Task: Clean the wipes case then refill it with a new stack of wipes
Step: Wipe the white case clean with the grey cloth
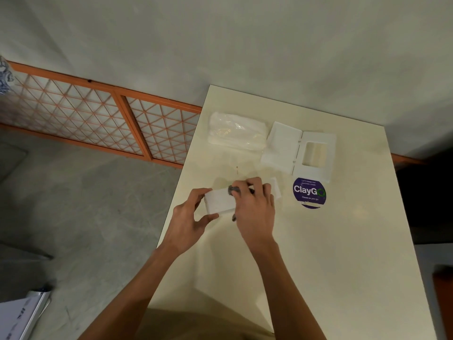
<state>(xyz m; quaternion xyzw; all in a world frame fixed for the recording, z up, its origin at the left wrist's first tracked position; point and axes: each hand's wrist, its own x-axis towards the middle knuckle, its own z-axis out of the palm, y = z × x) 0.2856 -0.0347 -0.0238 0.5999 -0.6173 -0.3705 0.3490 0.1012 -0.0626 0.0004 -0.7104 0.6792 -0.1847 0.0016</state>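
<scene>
A white piece of the wipes case (219, 201) sits on the cream table (318, 253) near its left edge. My left hand (190, 220) grips that piece by its left end, thumb below and fingers above. My right hand (255, 207) presses a small grey cloth (234, 189) onto the piece's right half; most of the cloth is hidden under the fingers. Farther back lies the opened white case frame (297, 149), its lid with a rectangular window folded out to the right. A new stack of wipes in clear plastic (236, 131) lies to the frame's left.
A round purple "ClayGo" sticker (309, 192) is stuck on the table right of my hands. An orange lattice panel (98, 114) runs along the wall beyond the table's left edge. Grey floor lies to the left, with a white board (22, 315) at the bottom left.
</scene>
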